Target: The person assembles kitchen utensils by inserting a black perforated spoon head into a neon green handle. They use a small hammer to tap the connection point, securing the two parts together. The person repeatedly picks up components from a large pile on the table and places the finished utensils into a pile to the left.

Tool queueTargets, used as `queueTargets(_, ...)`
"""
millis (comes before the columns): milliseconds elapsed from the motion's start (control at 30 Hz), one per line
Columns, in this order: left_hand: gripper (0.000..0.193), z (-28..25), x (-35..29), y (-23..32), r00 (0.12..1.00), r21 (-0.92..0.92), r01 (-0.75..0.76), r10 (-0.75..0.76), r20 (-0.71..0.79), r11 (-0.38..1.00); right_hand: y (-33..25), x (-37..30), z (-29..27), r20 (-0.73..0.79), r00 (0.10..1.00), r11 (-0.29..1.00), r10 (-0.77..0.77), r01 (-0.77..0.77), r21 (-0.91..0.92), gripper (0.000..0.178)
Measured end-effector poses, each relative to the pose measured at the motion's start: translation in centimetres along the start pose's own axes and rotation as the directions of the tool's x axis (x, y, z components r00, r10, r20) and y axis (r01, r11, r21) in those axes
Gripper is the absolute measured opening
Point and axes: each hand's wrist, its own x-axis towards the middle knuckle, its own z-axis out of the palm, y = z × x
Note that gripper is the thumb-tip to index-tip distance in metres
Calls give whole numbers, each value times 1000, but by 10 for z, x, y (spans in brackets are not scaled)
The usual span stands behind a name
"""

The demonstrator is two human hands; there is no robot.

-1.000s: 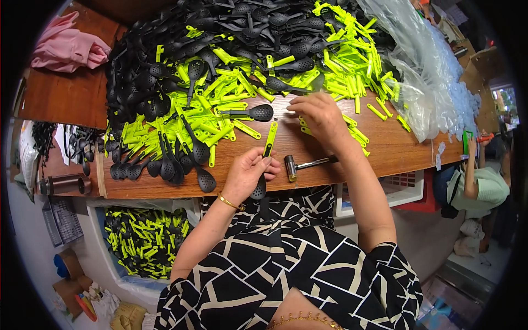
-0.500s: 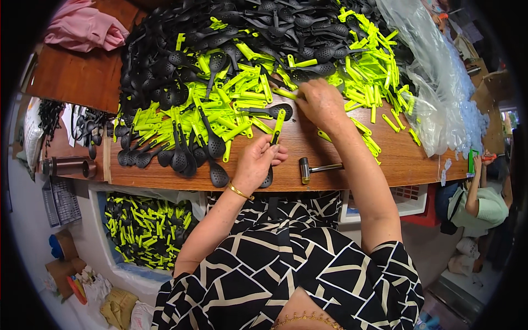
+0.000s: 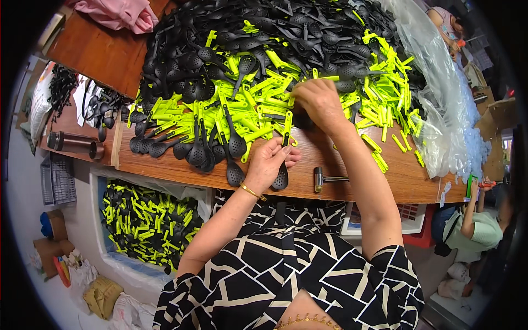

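My left hand point(image 3: 269, 164) is closed around a black slotted spoon point(image 3: 280, 178). The spoon's perforated bowl hangs below my fingers near the table edge, and its lime-green handle point(image 3: 287, 127) points up and away. Over the front of the heap, my right hand point(image 3: 319, 104) has its fingers bent and closed downward. A bit of lime green shows at its fingertips, but what they grip is mostly hidden. Just below these fingers lies a dark spoon bowl point(image 3: 303, 119). Loose lime-green handle pieces point(image 3: 264, 104) lie left of my right hand.
Black spoons point(image 3: 297, 33) are heaped at the back. A hammer point(image 3: 319, 179) lies near the front edge. Below left stands a bin point(image 3: 102, 220) of green-handled spoons. A steel flask point(image 3: 71, 144) lies at left, clear plastic sheeting point(image 3: 440, 99) at right. Another person point(image 3: 473, 225) works at far right.
The whole view has shifted, with the table sitting lower and further right. My right hand has turned, and its fingers now point more downward. My left hand still holds the spoon.
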Motion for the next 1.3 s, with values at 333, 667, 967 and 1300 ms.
queueTargets(333,26,-5,4,-4,999,-19,4,-3,52,1000,-64,-49,-37,277,771,119,574,-413,903,37)
queueTargets(667,24,-3,4,-5,999,89,-20,16,39,996,-58,-82,-27,216,739,418,638,-569,708,49)
queueTargets(967,19,4,3,-3,997,213,-27,11,75,977,25,-125,-66,-174,751,761,636,-575,300,35)
queueTargets(1300,24,9,0,-1,998,152,-59,59,6,987,109,-166,-77,-209,727,706,654,-686,-176,16)
